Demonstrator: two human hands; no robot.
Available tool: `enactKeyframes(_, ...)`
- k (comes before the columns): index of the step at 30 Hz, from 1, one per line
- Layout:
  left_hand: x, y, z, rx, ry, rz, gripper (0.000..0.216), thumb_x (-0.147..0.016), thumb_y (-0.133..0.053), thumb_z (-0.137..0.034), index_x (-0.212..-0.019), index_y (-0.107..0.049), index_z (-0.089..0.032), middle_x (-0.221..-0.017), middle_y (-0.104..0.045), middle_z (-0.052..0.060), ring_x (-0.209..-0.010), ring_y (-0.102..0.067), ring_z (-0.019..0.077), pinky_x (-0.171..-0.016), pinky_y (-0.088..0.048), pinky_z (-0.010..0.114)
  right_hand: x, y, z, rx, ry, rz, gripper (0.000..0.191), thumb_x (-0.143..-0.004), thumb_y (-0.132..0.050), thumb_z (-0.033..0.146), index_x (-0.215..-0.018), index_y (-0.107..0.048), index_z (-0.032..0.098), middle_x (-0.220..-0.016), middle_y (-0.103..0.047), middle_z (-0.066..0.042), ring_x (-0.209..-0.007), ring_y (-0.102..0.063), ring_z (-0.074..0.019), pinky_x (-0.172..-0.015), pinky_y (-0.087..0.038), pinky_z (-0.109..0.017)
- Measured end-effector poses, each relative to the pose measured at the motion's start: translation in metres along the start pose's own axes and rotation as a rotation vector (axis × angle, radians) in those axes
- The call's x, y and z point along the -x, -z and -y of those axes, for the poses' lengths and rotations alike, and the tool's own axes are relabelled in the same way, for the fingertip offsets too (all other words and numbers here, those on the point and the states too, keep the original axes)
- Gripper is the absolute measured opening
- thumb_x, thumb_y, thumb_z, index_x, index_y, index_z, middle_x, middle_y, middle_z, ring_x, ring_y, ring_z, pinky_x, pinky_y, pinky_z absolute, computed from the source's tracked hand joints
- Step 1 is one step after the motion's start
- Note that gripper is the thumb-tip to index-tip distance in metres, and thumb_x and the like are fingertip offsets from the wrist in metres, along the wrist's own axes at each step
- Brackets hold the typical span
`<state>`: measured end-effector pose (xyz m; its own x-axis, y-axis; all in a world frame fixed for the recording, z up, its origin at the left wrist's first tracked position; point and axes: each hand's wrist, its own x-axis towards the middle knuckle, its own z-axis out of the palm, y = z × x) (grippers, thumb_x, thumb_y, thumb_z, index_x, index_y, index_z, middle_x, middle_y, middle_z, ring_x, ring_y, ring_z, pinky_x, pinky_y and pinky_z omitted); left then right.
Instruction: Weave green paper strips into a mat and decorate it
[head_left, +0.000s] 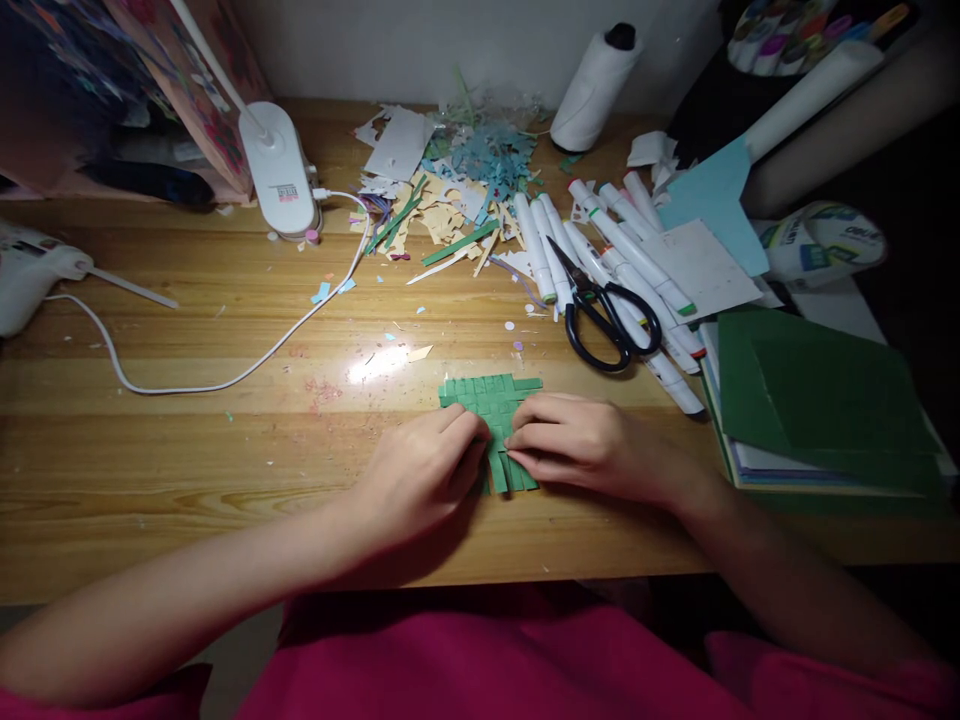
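Observation:
A small mat of woven green paper strips (491,398) lies on the wooden desk (187,440) near its front edge. My left hand (420,475) rests on the mat's left lower side, fingers curled and pinching the strips. My right hand (581,440) comes in from the right, its fingers pressed together on the mat's lower right, where loose strip ends (514,478) stick out toward me. Both hands cover the mat's lower half.
Black-handled scissors (604,315) lie on a row of white markers (600,250) to the right. Green paper sheets (817,395) sit on a stack at right. Paper scraps (450,190) pile at the back. A white lamp base (281,170) and its cable (225,380) are at left.

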<state>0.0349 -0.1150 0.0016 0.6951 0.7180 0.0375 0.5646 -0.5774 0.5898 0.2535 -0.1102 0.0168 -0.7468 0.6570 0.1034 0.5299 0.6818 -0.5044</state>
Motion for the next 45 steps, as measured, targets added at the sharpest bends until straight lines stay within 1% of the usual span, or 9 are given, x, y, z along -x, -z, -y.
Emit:
enactKeyframes(8,-0.001,0.0,-0.001,-0.006,0.009,0.013,0.015,-0.091,-0.041,-0.016,-0.092,-0.056,-0.015,-0.079,-0.057,0.004,-0.068,-0.052,0.0155,-0.059,-0.04,0.027,0.0,0.0,-0.001,0.045,0.044,0.007,0.024,-0.092,-0.047,0.02,-0.079,-0.066,0.015,-0.08,-0.064,-0.007,-0.073,-0.057,-0.0157,-0.068,-0.046,-0.027)
enactKeyframes(17,-0.003,0.002,-0.002,0.066,0.022,-0.004,0.013,-0.087,-0.045,-0.018,-0.094,-0.056,-0.015,-0.081,-0.061,0.006,-0.072,-0.056,0.0165,-0.063,-0.046,0.029,-0.001,0.0,-0.001,0.057,0.036,0.004,0.023,-0.092,-0.047,0.02,-0.078,-0.065,0.016,-0.08,-0.063,-0.007,-0.073,-0.056,-0.0155,-0.068,-0.046,-0.027)
enactKeyframes(19,0.0,0.003,-0.005,-0.004,0.005,-0.014,0.014,-0.087,-0.044,-0.018,-0.093,-0.056,-0.014,-0.08,-0.061,0.007,-0.072,-0.057,0.0177,-0.063,-0.048,0.03,-0.001,0.0,-0.001,0.058,0.039,-0.003,0.023,-0.092,-0.047,0.02,-0.077,-0.065,0.016,-0.08,-0.063,-0.007,-0.072,-0.056,-0.0155,-0.068,-0.046,-0.027)
enactKeyframes(22,0.009,0.005,-0.015,-0.232,-0.084,-0.043,0.022,-0.09,-0.038,-0.013,-0.094,-0.059,-0.01,-0.079,-0.063,0.01,-0.067,-0.059,0.0195,-0.058,-0.051,0.031,-0.001,-0.001,-0.001,0.057,0.041,-0.007,0.023,-0.092,-0.047,0.02,-0.077,-0.064,0.016,-0.079,-0.063,-0.006,-0.072,-0.056,-0.0154,-0.068,-0.046,-0.027)
enactKeyframes(24,0.018,0.005,-0.023,-0.378,-0.169,-0.056,0.032,-0.09,-0.031,-0.007,-0.104,-0.059,-0.004,-0.09,-0.067,0.015,-0.071,-0.062,0.0212,-0.058,-0.053,0.032,-0.001,-0.001,-0.002,0.052,0.043,-0.008,0.023,-0.092,-0.047,0.02,-0.076,-0.064,0.015,-0.079,-0.063,-0.006,-0.072,-0.056,-0.0154,-0.068,-0.047,-0.026)
enactKeyframes(27,0.029,0.001,-0.033,-0.502,-0.245,-0.099,0.039,-0.09,-0.025,-0.002,-0.113,-0.057,0.002,-0.113,-0.064,0.021,-0.089,-0.066,0.0245,-0.07,-0.056,0.033,-0.002,-0.001,-0.002,0.05,0.047,-0.01,0.023,-0.092,-0.048,0.019,-0.075,-0.063,0.015,-0.078,-0.062,-0.006,-0.071,-0.056,-0.0153,-0.067,-0.046,-0.026)
enactKeyframes(31,0.035,-0.007,-0.036,-0.556,-0.277,-0.122,0.033,-0.094,-0.035,-0.011,-0.111,-0.06,0.002,-0.114,-0.064,0.021,-0.093,-0.067,0.0267,-0.075,-0.057,0.035,-0.002,-0.002,-0.002,0.054,0.054,-0.02,0.022,-0.091,-0.049,0.017,-0.074,-0.063,0.014,-0.076,-0.062,-0.006,-0.07,-0.056,-0.0152,-0.067,-0.046,-0.027)
enactKeyframes(39,0.035,-0.006,-0.037,-0.558,-0.26,-0.174,0.034,-0.095,-0.034,-0.011,-0.108,-0.064,0.001,-0.112,-0.065,0.02,-0.098,-0.067,0.0266,-0.078,-0.058,0.035,-0.002,-0.003,-0.002,0.058,0.046,-0.019,0.024,-0.091,-0.048,0.018,-0.073,-0.063,0.015,-0.076,-0.062,-0.006,-0.07,-0.055,-0.0151,-0.067,-0.046,-0.027)
enactKeyframes(45,0.037,-0.008,-0.039,-0.577,-0.286,-0.243,0.031,-0.095,-0.038,-0.012,-0.103,-0.067,-0.001,-0.105,-0.069,0.018,-0.094,-0.068,0.025,-0.074,-0.06,0.031,-0.008,-0.002,0.004,-0.038,-0.008,-0.077,0.014,-0.088,-0.055,0.02,-0.084,-0.065,0.012,-0.084,-0.062,-0.008,-0.081,-0.055,-0.018,-0.077,-0.045,-0.031)
